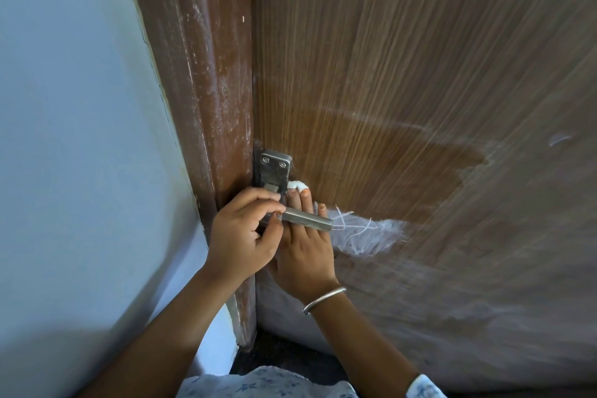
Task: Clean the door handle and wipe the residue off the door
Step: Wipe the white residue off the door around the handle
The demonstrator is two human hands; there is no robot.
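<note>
At the door's (403, 74) left edge the handle (310, 220) runs rightward, and the left hand (245, 236) pinches its inner end. The right hand (305, 255) lies behind it, fingers straight upward, seemingly pressing a cloth (361, 233) against the door.

Both forearms rise from the bottom of the view, bare to the wrists. The left hand (245, 229) is on the left, its fingers (258, 200) curled over the near end of the handle (307, 220), with the thumb meeting them from below. The right hand (303, 252) lies back-up, touching the left hand and partly under it. Its fingers are straight and pass behind the handle, one fingertip capped by the cloth (361, 233). A bangle (324, 300) circles the right wrist.
</note>
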